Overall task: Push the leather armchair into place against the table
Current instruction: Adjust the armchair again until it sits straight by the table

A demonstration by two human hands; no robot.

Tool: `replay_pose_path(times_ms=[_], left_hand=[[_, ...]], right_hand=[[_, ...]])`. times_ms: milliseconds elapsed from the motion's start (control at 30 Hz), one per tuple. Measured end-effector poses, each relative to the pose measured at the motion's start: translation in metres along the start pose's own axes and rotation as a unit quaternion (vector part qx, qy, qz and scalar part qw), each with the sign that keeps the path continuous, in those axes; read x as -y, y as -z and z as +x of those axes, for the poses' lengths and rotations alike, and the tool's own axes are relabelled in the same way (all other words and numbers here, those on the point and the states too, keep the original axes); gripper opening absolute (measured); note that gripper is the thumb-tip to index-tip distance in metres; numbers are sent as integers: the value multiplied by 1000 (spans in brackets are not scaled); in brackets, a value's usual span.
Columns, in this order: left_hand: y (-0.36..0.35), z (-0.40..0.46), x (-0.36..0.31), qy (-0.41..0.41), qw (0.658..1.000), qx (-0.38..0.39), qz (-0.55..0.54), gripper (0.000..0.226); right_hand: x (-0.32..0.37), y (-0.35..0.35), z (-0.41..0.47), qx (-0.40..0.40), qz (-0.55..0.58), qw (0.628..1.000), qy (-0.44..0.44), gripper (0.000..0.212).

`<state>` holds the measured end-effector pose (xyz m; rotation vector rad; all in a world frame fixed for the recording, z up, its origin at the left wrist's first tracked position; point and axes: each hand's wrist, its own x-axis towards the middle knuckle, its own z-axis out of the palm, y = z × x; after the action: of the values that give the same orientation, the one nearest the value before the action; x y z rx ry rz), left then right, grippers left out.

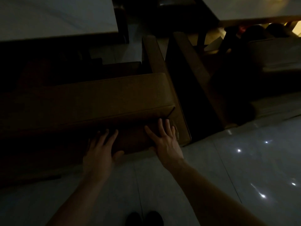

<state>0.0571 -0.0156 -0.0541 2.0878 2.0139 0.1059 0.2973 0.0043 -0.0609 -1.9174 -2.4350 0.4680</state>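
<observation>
Behind the leather armchair [101, 95], standing on a pale glossy tiled floor [228, 168], very dim light. Both hands lie flat on the chair's back, fingers spread and not wrapped around anything: left hand [99, 150] near the middle of the back, thumb hooked under the lower edge; right hand [166, 139] close to the right rear corner, fingertips just under the seam of the top cushion. Hands are apart, palms pressing.

Chair sits directly ahead, its front toward the white table [57, 17] at upper left. Table edge appears to overhang the seat area, but the left half of the chair is lost in shadow; cannot tell if the front touches the table or a gap remains.

A second brown chair [192, 69] stands just beside on the right, with a dark narrow gap between the two. Another table [252, 8] at upper right. Toes of dark shoes [145, 217] show at the bottom edge.

Judgement on the push: both hands sit right of centre, so the chair would likely swing its right side forward. Sliding the left hand further left should keep the travel square. Push low and steady through the palms; the shiny tiles look slick, so the chair may slide readily. Watch the gap to the neighbouring chair for scraping
</observation>
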Motion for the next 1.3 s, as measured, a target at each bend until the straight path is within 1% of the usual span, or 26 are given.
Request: replay_pose_path(times_ms=[167, 267, 333, 433, 533, 667, 833, 900, 1000, 1100, 1200, 1300], left_hand=[[4, 2, -4, 2, 1000, 26, -3, 75], [25, -3, -9, 17, 998, 57, -13, 78], [43, -10, -16, 23, 998, 59, -14, 78], [62, -17, -31, 15, 998, 59, -26, 76], [75, -14, -63, -13, 998, 54, -38, 73], [86, -7, -137, -64, 996, 37, -50, 72], [89, -6, -256, -113, 989, 58, -71, 72], [86, -8, -305, -120, 988, 66, -75, 73], [80, -9, -380, -119, 989, 58, -69, 73], [73, -10, -450, -122, 987, 52, -90, 75], [67, -9, -508, -129, 985, 63, -95, 78], [56, 2, -550, -131, 985, 63, -93, 81]], right_hand=[[3, 16, -2, 36, -14, 999, -19, 83], [5, 27, -17, 42, 13, 999, -33, 87], [0, 38, -34, 48, 13, 998, -44, 87], [-21, 61, -60, 56, 16, 995, -82, 88], [-55, 86, -81, 40, 9, 991, -126, 83], [-112, 131, -110, 28, 19, 982, -186, 80], [-198, 183, -148, -3, 28, 981, -194, 81], [-238, 199, -160, -9, 23, 982, -185, 84], [-298, 222, -180, -9, 15, 985, -173, 88], [-349, 240, -199, -2, 16, 987, -160, 90], [-396, 254, -210, -6, 24, 987, -160, 93], [-441, 260, -211, -6, 30, 985, -171, 93]])
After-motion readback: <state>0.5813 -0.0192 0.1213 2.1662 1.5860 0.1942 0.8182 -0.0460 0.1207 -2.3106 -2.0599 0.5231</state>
